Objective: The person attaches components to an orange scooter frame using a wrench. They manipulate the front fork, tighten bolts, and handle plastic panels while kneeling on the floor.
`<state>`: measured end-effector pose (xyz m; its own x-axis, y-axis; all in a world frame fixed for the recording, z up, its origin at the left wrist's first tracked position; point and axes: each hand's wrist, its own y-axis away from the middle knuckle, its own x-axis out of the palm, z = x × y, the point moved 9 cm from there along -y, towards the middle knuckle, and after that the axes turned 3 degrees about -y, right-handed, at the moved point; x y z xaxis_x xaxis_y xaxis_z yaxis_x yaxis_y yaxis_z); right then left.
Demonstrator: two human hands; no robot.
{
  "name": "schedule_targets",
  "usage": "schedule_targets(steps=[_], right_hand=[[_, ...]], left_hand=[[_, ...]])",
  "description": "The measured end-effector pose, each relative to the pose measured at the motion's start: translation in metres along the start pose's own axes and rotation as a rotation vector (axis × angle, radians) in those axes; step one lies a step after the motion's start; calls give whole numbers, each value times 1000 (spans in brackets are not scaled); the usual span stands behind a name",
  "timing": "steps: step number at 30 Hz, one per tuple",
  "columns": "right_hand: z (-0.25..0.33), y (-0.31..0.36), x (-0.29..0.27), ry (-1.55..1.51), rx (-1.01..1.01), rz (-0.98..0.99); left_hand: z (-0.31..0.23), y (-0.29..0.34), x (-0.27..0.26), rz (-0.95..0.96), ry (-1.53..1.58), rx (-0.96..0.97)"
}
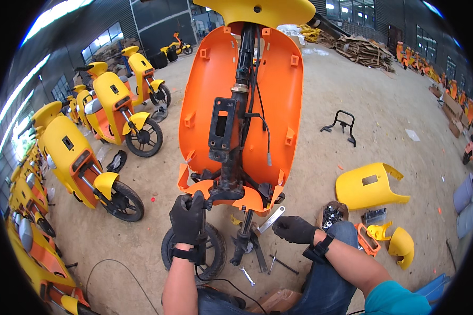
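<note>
In front of me stands a partly stripped scooter with an orange inner leg shield (278, 100), a bare black steering column (242, 89) and a yellow top cover (268, 10). My left hand (186, 218), in a black glove, is closed around the left leg of the front fork, just under the shield's lower edge. Below it is the front wheel (213, 257). My right hand (295, 230), also gloved, is closed to the right of the fork, with its fingertips beside a silver wrench (271, 219). Whether those fingers grip the wrench or something small is hidden.
On the floor lie a small spanner (247, 276), a hammer (259, 257) and thin tools. To the right are a box of small hardware (332, 215), a yellow body panel (365, 186), a yellow fender (402, 247) and a black metal bracket (344, 123). Yellow scooters (68, 147) line the left.
</note>
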<state>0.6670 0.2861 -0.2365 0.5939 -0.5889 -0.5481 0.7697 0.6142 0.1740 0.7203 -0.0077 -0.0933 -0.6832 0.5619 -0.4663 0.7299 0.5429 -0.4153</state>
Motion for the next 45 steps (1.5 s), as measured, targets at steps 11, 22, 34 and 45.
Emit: schedule_targets(steps=[11,22,34,45], right_hand=[[1,-4,11,142,-83,15],[0,-8,16,203,-187,-44],[15,-2,-23,-19,-121,-284],[19,-6,-10,-2,-179,-224]], left_hand=[[-12,3,-6,-90,-94,158],[1,-6,5,57,15,79],[63,1,56,378,405,-142],[38,13,49,597,254,-5]])
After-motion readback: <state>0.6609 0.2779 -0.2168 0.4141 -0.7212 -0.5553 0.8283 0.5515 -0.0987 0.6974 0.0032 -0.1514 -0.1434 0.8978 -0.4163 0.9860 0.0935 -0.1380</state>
